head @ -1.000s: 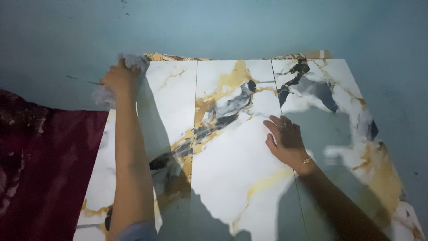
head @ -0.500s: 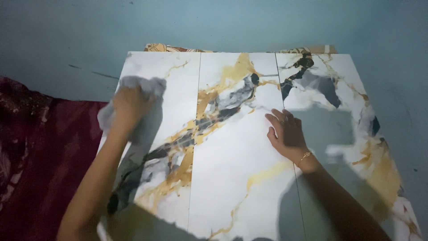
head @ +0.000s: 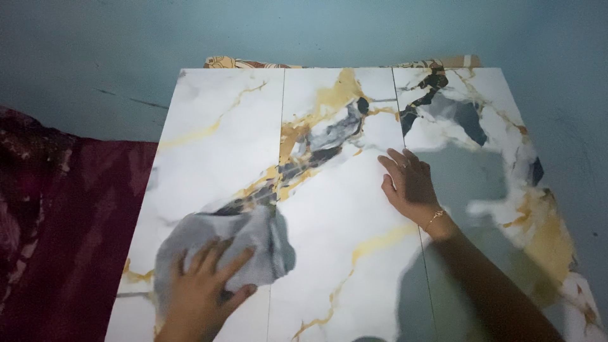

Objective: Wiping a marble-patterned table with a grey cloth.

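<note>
Wiping the marble-patterned bench [head: 215, 107] with a grey cloth [head: 259, 244], now lying near the near left corner, across the seam between the left and middle panels. Pressing down on that cloth with the left hand [head: 202, 288], fingers splayed and flat on top rather than curled around it. Bracing with the right hand [head: 408, 183], open, palm down and holding nothing, on the seam between the middle and right panels, well apart from the cloth. Judging progress only loosely: seeing no obvious dirt, spill or wet streak anywhere on the white, gold and dark veined top, so not being able to tell which parts are done and which are left; probably working the near left area at this moment. Counting one cloth, two hands, three panels joined by two seams, one thin bracelet [head: 434, 220] on the right wrist, and one dark red fabric [head: 69, 215] lying beside the left edge.
</note>
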